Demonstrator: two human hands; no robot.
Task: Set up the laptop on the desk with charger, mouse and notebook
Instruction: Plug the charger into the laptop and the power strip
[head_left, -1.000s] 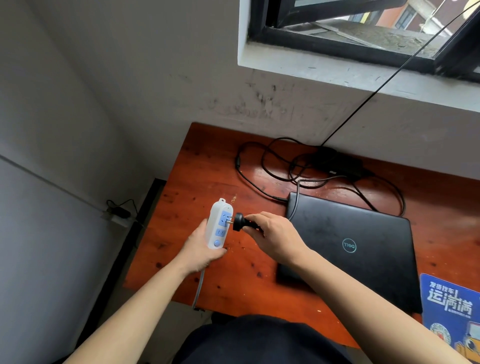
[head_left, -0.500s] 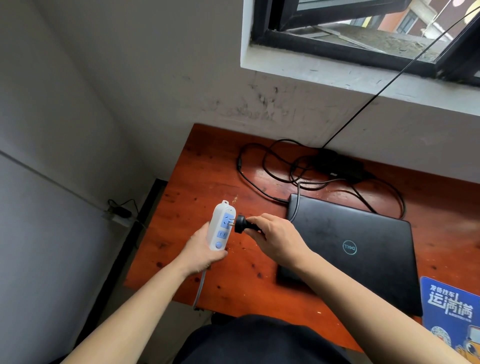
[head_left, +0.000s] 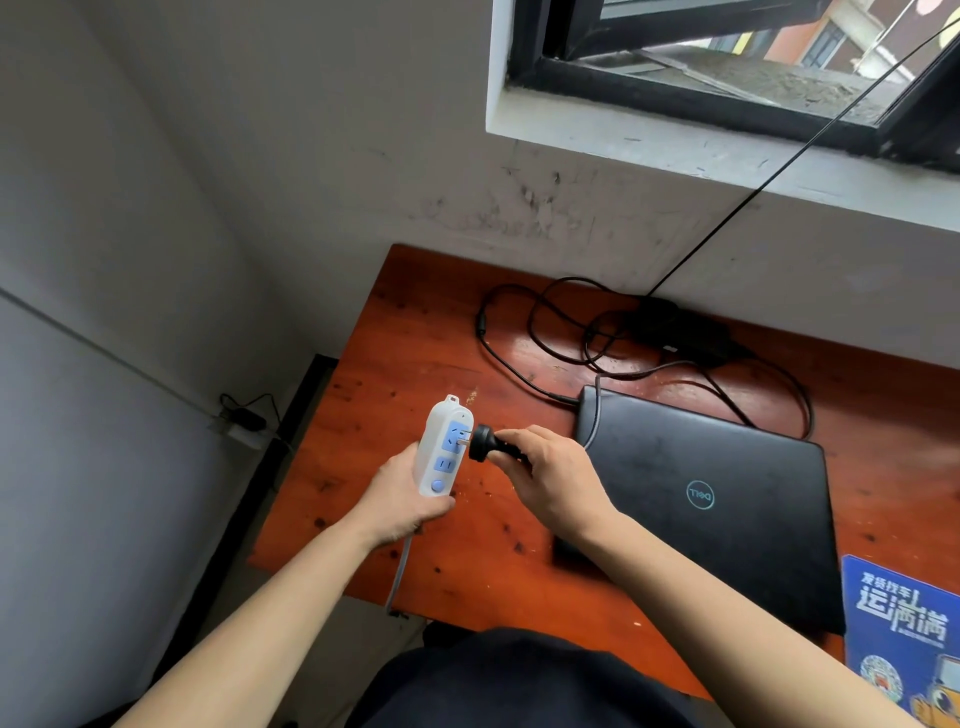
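Note:
A closed black laptop lies on the red-brown wooden desk. Behind it the charger brick sits among its coiled black cable. My left hand grips a white power strip with blue sockets, held upright above the desk's left part. My right hand pinches the black charger plug, whose prongs are partly inside the strip's top socket. A blue printed pad lies at the desk's front right corner.
The desk stands against a grey wall under a window sill. A thin black cable runs from the charger area up past the window. On the floor at left lies a wall plug with a cable. The strip's grey cord hangs off the desk's front.
My right hand has pushed the plug left, so its prongs went from just short of the strip into the top socket. The left hand kept the strip nearly still.

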